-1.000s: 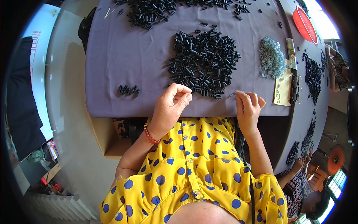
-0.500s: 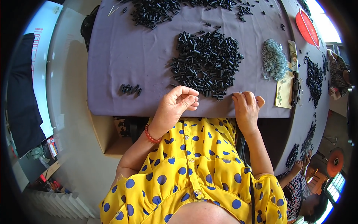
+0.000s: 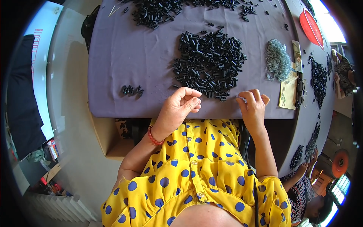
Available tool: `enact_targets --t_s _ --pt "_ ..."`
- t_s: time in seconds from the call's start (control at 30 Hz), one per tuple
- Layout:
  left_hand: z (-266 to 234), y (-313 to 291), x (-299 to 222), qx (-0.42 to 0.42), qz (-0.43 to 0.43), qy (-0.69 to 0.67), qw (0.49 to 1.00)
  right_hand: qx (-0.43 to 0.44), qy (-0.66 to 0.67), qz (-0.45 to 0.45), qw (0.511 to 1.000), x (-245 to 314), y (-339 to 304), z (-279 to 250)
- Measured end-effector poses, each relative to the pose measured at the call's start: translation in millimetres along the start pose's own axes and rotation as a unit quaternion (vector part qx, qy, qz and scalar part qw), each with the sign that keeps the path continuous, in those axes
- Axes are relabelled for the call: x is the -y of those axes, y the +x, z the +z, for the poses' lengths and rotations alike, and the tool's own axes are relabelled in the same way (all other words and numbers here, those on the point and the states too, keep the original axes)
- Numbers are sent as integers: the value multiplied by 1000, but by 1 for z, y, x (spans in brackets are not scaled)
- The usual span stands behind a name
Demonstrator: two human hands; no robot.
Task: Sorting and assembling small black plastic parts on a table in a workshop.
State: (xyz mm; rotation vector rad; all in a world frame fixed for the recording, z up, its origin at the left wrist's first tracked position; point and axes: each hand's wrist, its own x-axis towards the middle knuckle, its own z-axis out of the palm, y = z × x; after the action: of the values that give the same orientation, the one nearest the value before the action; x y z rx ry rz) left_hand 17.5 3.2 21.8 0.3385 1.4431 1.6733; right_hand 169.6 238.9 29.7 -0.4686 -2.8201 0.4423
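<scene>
My left hand, with a red bead bracelet on its wrist, is closed in a pinch by the near edge of a big heap of small black tubular parts. What it holds, if anything, is hidden. To the right of that heap, my right hand hovers low over the cloth, thumb and fingers curled together. A small pale bit shows between its fingertips, too tiny to name. Beyond this hand lies a pile of fine greyish, see-through pieces. A few black assembled parts lie in a small group at the left.
A grey-purple cloth covers the table. More black parts lie at its far side. Eyeglasses rest beside a tan card. A red basket stands on the adjoining table. Other people sit at the right; a cardboard box is below.
My right hand has turned and its fingers have shifted slightly, so a pale bit now shows at the fingertips. My left hand stays almost still. A person at the far right moved their arms.
</scene>
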Motion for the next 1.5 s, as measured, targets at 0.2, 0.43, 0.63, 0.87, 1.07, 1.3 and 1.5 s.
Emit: enact_targets --t_s 0.2,0.43,0.63,0.87,1.07,1.3,1.5 --pt "2 1 -2 3 8 15 1000 66 -15 14 998 -4 6 -2" --pt "-2 0 -2 5 -11 -40 999 -65 61 83 993 -19 16 -24" --pt "-6 9 -3 88 -120 -295 944 -43 276 206 938 -5 19 -19" --pt "-6 12 8 116 -119 -350 922 62 466 146 870 43 28 -14" --pt "-1 5 2 86 -63 -246 963 123 600 197 766 63 36 -5" --pt "8 0 -2 36 31 -85 995 117 644 191 732 74 34 1" --pt "8 -1 -4 11 150 118 982 106 607 141 774 76 31 5"
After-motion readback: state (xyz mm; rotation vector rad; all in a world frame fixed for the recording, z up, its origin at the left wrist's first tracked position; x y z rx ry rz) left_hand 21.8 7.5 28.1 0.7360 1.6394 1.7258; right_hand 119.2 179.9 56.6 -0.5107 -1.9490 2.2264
